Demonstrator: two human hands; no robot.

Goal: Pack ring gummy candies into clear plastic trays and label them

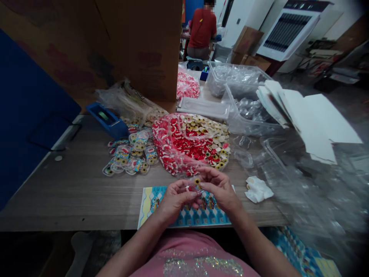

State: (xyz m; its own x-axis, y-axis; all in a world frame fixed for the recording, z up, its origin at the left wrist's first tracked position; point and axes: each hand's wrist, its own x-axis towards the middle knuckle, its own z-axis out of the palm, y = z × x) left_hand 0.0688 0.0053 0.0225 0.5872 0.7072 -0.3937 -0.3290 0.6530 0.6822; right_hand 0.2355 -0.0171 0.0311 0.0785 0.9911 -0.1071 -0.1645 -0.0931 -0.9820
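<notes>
My left hand (176,198) is closed around a small clear plastic case (192,184), which has a red piece showing inside. The fingers of my right hand (220,189) pinch a yellow eye-shaped piece (197,181) at the case's right side. Both hands are above a blue printed sheet (188,221) with repeated cartoon figures, at the table's front edge. Just beyond them lies a plastic bag (184,142) of red mouth pieces and yellow eye pieces. A pile of filled clear cases (134,152) lies to its left.
A blue tape dispenser (108,120) stands at the left before a large cardboard box (138,50). Clear bins (248,125), white cards (311,119) and loose plastic cases (311,196) crowd the right. A crumpled white tissue (258,189) lies nearby. A person in red (202,29) is farther back.
</notes>
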